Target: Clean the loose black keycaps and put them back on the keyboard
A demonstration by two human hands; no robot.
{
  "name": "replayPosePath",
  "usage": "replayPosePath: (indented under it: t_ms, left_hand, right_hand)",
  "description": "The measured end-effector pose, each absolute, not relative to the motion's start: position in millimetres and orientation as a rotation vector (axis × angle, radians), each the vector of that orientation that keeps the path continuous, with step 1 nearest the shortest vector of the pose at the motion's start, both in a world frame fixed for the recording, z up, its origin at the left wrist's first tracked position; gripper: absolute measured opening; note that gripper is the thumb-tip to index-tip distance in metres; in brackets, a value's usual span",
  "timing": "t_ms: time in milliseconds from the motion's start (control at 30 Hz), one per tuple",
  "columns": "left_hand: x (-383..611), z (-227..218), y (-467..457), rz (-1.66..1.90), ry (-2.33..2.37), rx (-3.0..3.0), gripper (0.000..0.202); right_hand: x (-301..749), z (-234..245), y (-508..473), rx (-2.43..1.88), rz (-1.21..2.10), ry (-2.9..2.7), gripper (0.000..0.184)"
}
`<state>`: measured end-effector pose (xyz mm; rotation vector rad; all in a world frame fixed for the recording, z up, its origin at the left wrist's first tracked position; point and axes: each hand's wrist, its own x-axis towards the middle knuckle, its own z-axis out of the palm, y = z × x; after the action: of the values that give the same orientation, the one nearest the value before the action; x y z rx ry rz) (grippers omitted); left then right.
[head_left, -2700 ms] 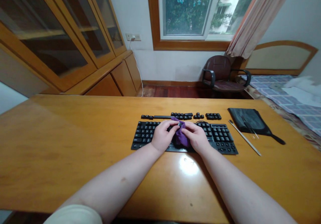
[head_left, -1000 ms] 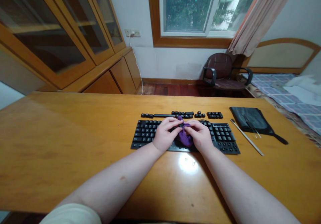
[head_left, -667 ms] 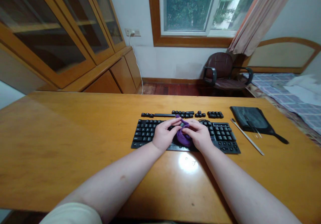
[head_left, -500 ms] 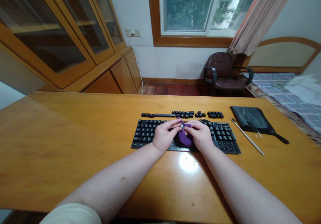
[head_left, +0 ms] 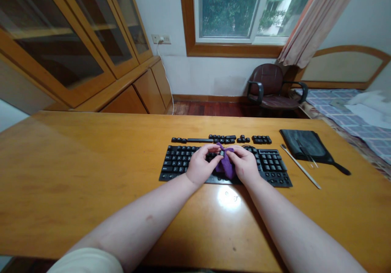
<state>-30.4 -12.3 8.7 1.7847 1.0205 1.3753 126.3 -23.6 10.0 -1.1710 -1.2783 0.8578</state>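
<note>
Left hand (head_left: 199, 166) pinching probable keycap (head_left: 222, 153), purple cloth (head_left: 226, 168) beside it, pinched by right hand (head_left: 246, 166)

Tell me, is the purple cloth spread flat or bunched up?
Bunched up: the purple cloth gathers in creases between the left hand and right hand.

a home, likely a bedroom: bed (head_left: 325, 102), curtain (head_left: 320, 22), cabinet (head_left: 108, 71)
</note>
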Motion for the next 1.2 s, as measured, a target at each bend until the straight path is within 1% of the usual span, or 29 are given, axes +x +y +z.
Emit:
replayPosePath:
  t_ms: [133,267,400,500,667,833,1000,1200]
  left_hand:
    - [-31.4,11.0,-13.2,1.403,1.077,1.852,0.024]
    - [-33.7,15.7,-16.7,1.340,1.125,2.030,0.024]
    - [-33.8,19.8,-19.8,1.290,1.137,2.145,0.018]
    - [-32.7,21.0,-20.0,1.273,1.156,2.120,0.016]
    - [-31.9,19.7,-20.1,1.262,1.169,2.137,0.017]
    - [-31.5,15.7,-17.8,1.269,1.119,2.032,0.015]
    - [-33.5,15.2,-12.8,1.297,1.086,1.958,0.025]
    - [-35.6,18.2,-10.2,1.392,1.025,2.065,0.018]
  right_hand:
    - [126.5,10.4,-23.7,-1.144,0.934,-1.213,0.019]
    - [124.0,12.7,-24.2,-1.102,1.003,-1.309,0.019]
    - [123.2,13.6,-24.3,-1.186,1.039,-1.249,0.018]
    - [124.1,12.6,-23.5,-1.221,1.066,-1.201,0.023]
    - [124.9,11.4,-22.1,-1.145,1.117,-1.244,0.027]
    - [124.4,10.1,-21.2,-1.088,1.101,-1.140,0.027]
    - [123.9,6.8,-21.3,-1.148,1.020,-1.098,0.029]
    - [122.6,10.1,-22.9,-1.150,1.040,-1.132,0.025]
